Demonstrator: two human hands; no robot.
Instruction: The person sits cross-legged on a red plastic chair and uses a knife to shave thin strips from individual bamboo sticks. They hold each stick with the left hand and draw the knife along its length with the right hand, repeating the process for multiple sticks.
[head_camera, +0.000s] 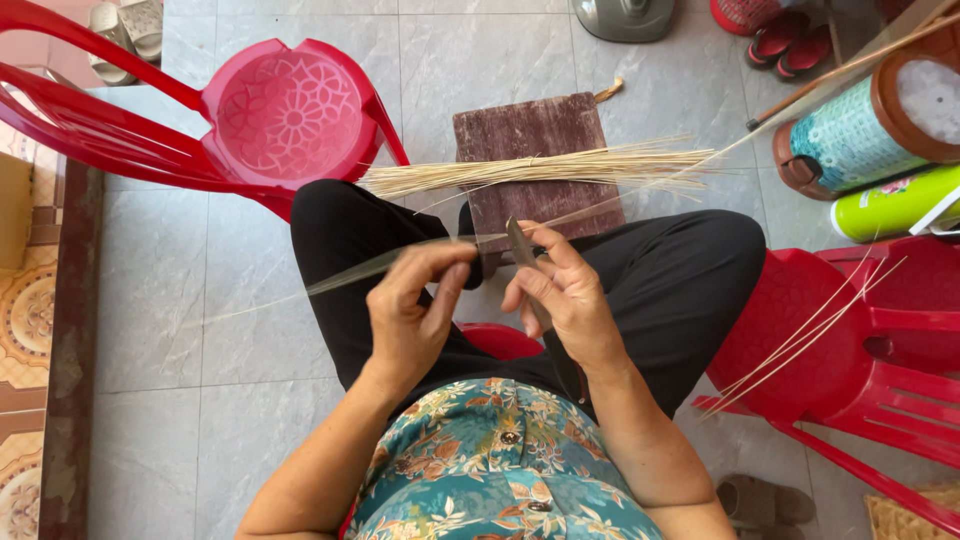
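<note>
The grey tiled floor (250, 330) fills most of the frame beneath me. Two red plastic chairs stand on it: one tipped over at the upper left (280, 115), one at the right edge (850, 350) with a few thin pale sticks (800, 340) leaning across its seat. I sit on a third red seat that shows only as a sliver between my legs. My black trousers (660, 290) span the middle of the frame.

One dark wooden board (535, 150) lies on the floor just past my knees, upper centre. One bundle of thin pale sticks (560, 168) lies crosswise on it, its ends fanning out to the right. At the upper right lie two cylinders, a teal one with a brown rim (865, 130) and a lime green one (890, 205) below it.

At the centre, my left hand (415, 310) is closed, pinching a long thin green strip (370, 268) that runs off toward the left of the frame. My right hand (565, 295), just beside it, is closed around one dark knife (522, 248) whose blade meets the strip between my two hands, above my lap.
</note>
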